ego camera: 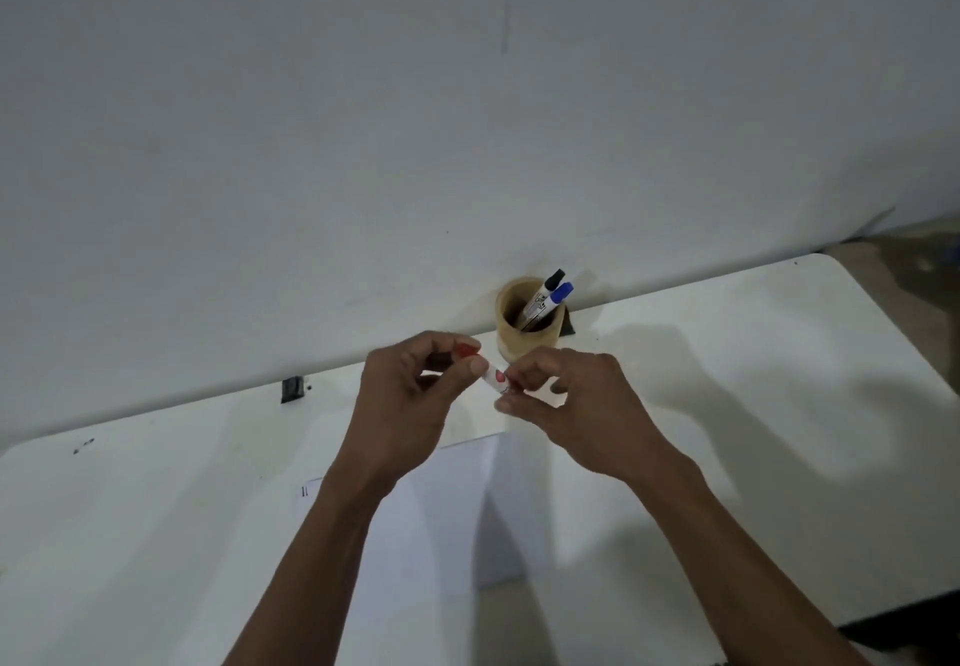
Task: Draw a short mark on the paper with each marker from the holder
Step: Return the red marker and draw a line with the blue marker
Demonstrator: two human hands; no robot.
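Observation:
Both hands hold a red marker (494, 378) in the air above the paper's far edge. My left hand (415, 395) pinches its red cap end (467, 350), and my right hand (576, 400) grips the white barrel. The sheet of white paper (447, 509) lies on the table under my forearms, with two short dark marks (304, 491) near its left corner. A tan round holder (524, 322) stands at the table's far edge by the wall. In it lean a black-capped marker (551, 282) and a blue-capped marker (560, 293).
The white table (753, 405) runs along a plain white wall (467, 94). A small black clip (292, 389) sits at the far edge on the left, and another dark piece (569, 325) shows behind the holder. The table's right edge drops to a dark floor.

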